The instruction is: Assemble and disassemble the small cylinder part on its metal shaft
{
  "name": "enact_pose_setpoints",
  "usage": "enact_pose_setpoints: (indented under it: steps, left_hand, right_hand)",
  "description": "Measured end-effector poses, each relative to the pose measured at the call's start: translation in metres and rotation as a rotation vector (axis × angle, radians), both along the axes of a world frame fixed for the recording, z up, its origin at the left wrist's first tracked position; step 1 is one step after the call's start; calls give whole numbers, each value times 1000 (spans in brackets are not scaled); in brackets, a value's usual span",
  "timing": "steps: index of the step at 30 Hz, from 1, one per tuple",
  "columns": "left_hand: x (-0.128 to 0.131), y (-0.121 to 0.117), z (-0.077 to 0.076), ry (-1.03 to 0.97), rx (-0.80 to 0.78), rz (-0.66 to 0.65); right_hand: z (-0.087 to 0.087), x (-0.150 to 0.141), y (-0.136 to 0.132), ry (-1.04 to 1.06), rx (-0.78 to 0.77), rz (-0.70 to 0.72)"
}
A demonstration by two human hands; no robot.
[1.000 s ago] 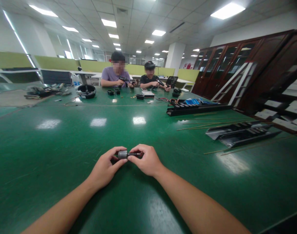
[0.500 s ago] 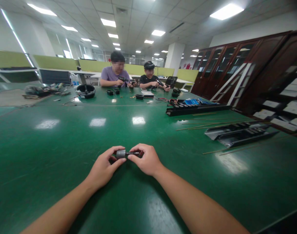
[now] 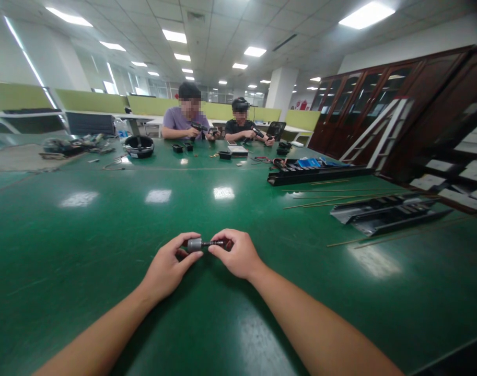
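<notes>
I see a shiny green table (image 3: 116, 230) carrying a rounded black object (image 3: 139, 152) at eleven o'clock, dark channels (image 3: 395, 222) around two.

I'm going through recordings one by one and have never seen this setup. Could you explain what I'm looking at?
There is no machine: these are a person's bare hands, seen from one camera worn on the head, looking forward and down. The left hand holds a grey cylinder; the right hand is close around the thin dark shaft projecting from it, though contact is hard to tell. On the green table lie metal channels and thin rods to the right, and a dark headset-like item farther off, leftward. Across it are a person in purple and a person in black.
</notes>
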State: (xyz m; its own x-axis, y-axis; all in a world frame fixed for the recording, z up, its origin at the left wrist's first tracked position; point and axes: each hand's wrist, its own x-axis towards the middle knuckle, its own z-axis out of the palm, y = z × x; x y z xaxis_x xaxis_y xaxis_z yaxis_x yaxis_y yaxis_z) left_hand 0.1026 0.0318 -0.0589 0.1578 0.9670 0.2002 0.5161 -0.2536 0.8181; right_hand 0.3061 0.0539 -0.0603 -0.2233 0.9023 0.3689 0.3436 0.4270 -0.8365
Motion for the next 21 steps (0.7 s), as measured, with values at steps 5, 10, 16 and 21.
enact_pose_setpoints:
  steps: [5, 10, 16, 21]
  left_hand:
    - [0, 0, 1, -7, -14, 17]
    - [1, 0, 3, -13, -18, 16]
    - [0, 0, 2, -19, -32, 21]
    - [-1, 1, 2, -32, -43, 26]
  right_hand:
    - [1, 0, -1, 35, -45, -1]
    - [1, 0, 0, 30, -42, -7]
    - [1, 2, 2, 13, -51, -30]
    - [0, 3, 4, 24, -63, -38]
